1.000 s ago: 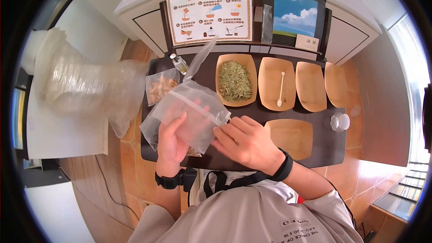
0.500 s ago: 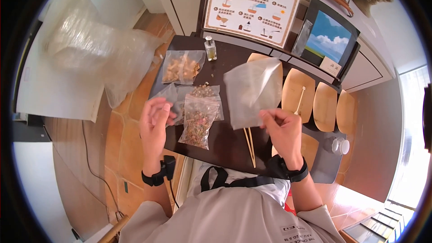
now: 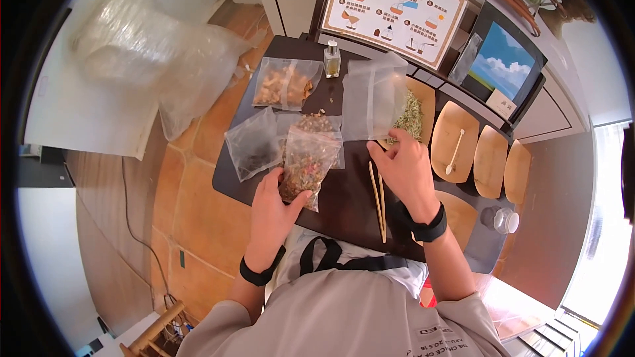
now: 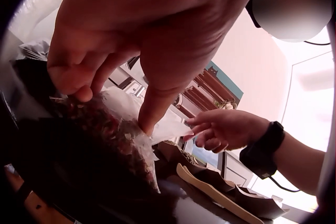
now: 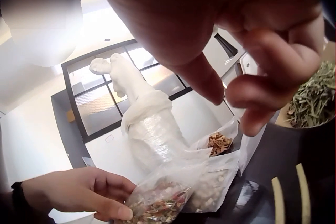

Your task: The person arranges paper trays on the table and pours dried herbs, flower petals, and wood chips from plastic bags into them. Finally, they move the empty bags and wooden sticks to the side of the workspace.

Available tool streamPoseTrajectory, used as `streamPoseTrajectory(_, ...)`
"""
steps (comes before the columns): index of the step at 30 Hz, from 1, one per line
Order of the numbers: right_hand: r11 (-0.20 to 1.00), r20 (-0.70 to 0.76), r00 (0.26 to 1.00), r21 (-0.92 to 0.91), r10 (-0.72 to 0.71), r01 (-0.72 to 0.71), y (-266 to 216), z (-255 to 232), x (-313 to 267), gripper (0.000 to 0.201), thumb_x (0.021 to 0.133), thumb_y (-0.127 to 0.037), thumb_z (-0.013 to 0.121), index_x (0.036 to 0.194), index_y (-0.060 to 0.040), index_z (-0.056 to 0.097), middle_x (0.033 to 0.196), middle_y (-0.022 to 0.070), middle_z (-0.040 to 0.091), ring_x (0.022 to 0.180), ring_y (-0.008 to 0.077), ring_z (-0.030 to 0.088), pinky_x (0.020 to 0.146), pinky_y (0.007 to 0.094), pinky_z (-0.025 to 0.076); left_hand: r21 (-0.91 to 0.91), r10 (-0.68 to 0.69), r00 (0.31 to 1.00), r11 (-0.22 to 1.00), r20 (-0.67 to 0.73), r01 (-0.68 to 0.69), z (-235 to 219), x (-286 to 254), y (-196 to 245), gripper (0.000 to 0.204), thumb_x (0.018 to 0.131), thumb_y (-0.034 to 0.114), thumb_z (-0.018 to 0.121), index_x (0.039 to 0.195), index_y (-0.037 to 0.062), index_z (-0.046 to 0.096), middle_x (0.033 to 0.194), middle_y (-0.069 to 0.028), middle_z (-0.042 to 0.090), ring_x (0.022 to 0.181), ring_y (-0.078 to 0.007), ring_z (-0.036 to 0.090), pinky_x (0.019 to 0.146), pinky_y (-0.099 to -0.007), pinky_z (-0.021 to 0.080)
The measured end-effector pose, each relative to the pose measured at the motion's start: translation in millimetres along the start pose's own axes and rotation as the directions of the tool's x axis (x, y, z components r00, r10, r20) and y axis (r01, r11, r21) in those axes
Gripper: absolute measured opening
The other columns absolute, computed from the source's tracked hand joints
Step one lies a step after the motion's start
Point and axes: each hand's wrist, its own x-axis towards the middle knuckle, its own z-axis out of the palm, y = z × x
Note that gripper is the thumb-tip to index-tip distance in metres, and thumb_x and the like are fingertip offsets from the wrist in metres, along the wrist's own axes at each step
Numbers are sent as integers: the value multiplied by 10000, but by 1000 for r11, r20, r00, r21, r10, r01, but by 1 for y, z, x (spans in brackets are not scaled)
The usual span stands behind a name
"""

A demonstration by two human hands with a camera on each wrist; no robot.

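Note:
My left hand (image 3: 272,208) grips a clear zip bag of mixed dried flowers (image 3: 308,165), thumb on one side and fingers on the other. That bag overlaps a second bag of dried pieces (image 5: 214,182). Left of it lies an empty clear bag (image 3: 254,144). My right hand (image 3: 407,165) hovers by the lower edge of an empty frosted bag (image 3: 367,96), its fingers loosely bent and thumb apart, nothing pinched between them. The frosted bag partly covers a paper tray of dried green herb (image 3: 411,116). Wooden tongs (image 3: 378,205) lie below the right hand.
A bag of brown chips (image 3: 284,86) and a glass bottle (image 3: 332,59) stand at the back left. Several paper trays (image 3: 456,125) line the right, one with a white stick spoon (image 3: 455,152). A small jar (image 3: 507,221) is near the right edge. An instruction board (image 3: 393,13) stands behind.
Both hands held a frosted bag together at first. The right hand carried it rightward and let go of it over the herb tray. The left hand moved onto the dried flower bag.

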Motion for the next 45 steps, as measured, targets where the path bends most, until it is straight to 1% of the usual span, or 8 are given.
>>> streamPoseTrajectory(10,978,14,995,-185,96,-92,1,-2,-43,414,845,-208,737,1157,42,628,669,137,670,659,370,672,637,427,547,-171,-47,998,984,44,54,0,0,-4,587,762,56,816,1288,18,559,1170,-149,615,1039,-310,533,791,-373,540)
streamPoseTrajectory(16,761,-44,786,225,-617,609,-3,14,-41,405,829,-27,713,1226,-24,638,957,121,652,740,272,640,690,392,535,-227,64,996,971,-62,-77,5,-19,-12,546,773,-5,780,1275,23,566,1172,-131,594,1082,-284,553,783,-301,549)
streamPoseTrajectory(25,728,-16,852,511,-523,457,-12,-13,-59,76,856,-19,650,891,47,643,897,160,644,742,369,627,662,412,524,-621,182,981,778,71,-100,16,-22,-12,571,902,138,753,1382,43,460,1372,-84,524,1226,-263,558,1033,-396,481)
streamPoseTrajectory(27,713,-39,868,553,-495,431,-19,-40,-63,87,862,-21,656,908,52,648,912,155,652,719,354,625,648,405,523,-949,187,960,276,209,152,17,-20,13,648,946,386,695,1445,79,420,1452,-104,476,1309,-279,511,1099,-462,423)
streamPoseTrajectory(30,663,-80,894,641,-441,385,-20,-71,-71,106,877,-24,662,946,57,660,943,153,661,683,312,615,623,398,517,-826,295,829,-175,475,536,33,-21,44,760,954,595,575,1497,105,369,1490,-105,460,1366,-288,461,1118,-515,393)
streamPoseTrajectory(35,714,-126,926,602,-356,357,19,-110,-85,142,953,-42,593,928,71,677,916,160,666,679,235,605,622,339,484,-821,242,797,-1,554,571,53,1,71,455,1084,297,420,1487,101,341,1380,-151,555,1102,-321,648,709,-404,574)
streamPoseTrajectory(38,756,-28,996,649,-83,82,50,-124,-92,141,947,-28,597,938,68,700,897,126,672,691,194,590,645,315,478,-838,409,734,319,543,442,52,19,86,411,1055,202,496,1427,75,373,1341,-178,574,1026,-346,675,713,-407,576)
streamPoseTrajectory(45,826,-83,990,546,-112,139,94,-141,-93,190,814,-51,733,988,24,730,784,100,633,655,207,605,622,321,494,-755,340,701,485,627,441,62,33,129,493,983,59,579,1432,72,374,1354,-153,556,1088,-318,648,761,-419,578)
